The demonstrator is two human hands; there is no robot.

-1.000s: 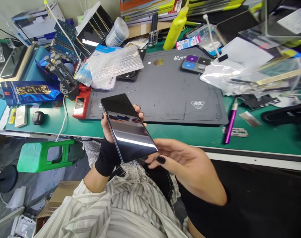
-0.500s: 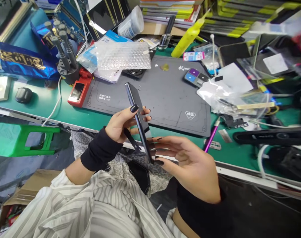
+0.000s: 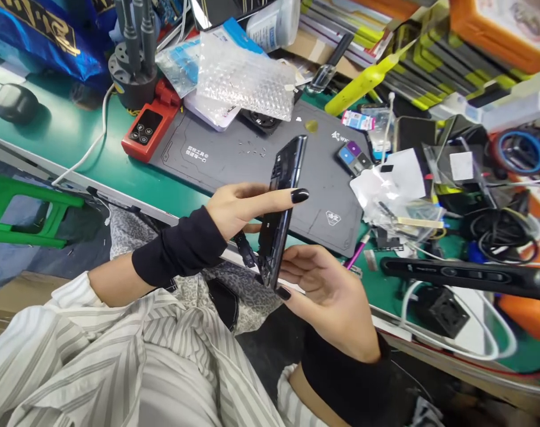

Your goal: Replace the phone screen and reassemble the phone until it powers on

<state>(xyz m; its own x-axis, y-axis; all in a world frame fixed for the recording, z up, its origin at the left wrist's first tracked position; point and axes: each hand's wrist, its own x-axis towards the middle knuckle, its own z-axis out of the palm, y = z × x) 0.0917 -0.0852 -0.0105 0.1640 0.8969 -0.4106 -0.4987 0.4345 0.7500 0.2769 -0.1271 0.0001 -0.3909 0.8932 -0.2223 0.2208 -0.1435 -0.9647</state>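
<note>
Open room on the grey mat ahead of the phone, bare but for small screws near its far edge. Blocked on the right by a plastic bag, cables and a black bar; hemmed at the back by bubble wrap, a red device and a yellow bottle. Free green bench to the left, crossed only by a white cable.

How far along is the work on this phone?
Done, it seems: the phone shows bare internals with no back cover, and small screws lie loose on the grey mat. In hand: the left hand and right hand hold it edge-on above the lap. Left: it is still open; no cover or screws refitted.
</note>
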